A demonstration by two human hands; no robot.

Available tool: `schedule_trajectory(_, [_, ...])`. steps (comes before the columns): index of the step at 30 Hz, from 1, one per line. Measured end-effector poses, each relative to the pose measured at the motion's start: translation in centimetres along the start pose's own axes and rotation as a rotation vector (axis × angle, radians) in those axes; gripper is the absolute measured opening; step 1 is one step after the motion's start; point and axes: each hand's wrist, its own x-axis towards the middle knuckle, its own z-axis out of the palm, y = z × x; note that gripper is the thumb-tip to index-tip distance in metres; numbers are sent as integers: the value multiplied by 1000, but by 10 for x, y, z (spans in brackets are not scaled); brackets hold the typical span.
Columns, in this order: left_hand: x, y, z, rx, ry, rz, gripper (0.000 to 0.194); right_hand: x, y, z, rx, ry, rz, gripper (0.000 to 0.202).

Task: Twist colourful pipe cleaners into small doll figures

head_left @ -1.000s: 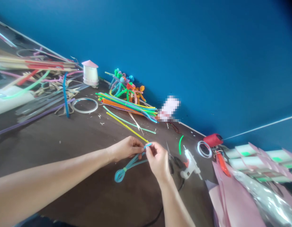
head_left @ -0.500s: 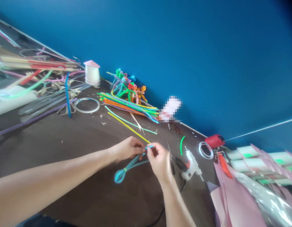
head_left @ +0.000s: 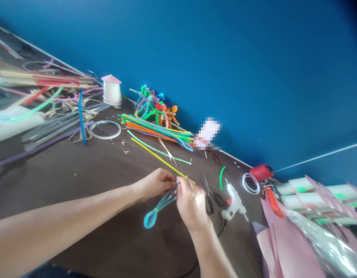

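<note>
The blue wall (head_left: 224,69) stands behind the dark table (head_left: 80,204); over the table, the left hand (head_left: 158,183) and right hand (head_left: 192,202) meet, each pinching the light-blue looped strand (head_left: 161,204), which projects toward the near edge; the white glue gun (head_left: 234,199) and scissors (head_left: 210,192) lie rightward.

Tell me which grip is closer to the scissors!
Right. The right grip is just left of the scissors in the picture; the left grip is farther left, beyond the right one.
</note>
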Motion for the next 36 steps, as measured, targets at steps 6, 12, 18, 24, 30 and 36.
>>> schedule_trajectory(6, [-1,3,2,-82,9,-34,21,1,0,-3,23,-29,-6,24])
schedule_trajectory(12, [-2,6,0,-131,-2,-53,18,1,1,-2,89,-21,-3,25])
schedule_trajectory(18, [-1,6,-5,-307,-94,-75,13,1,6,-2,165,14,-16,27])
schedule_trajectory(24, [3,-1,-7,-359,-92,-114,23,0,5,-1,256,7,-15,29])
schedule_trajectory(30, [1,7,-9,-219,-27,-54,23,2,8,7,683,103,266,20])
schedule_trajectory(36, [2,3,-8,-26,-30,-84,26,7,11,9,959,-14,428,19])
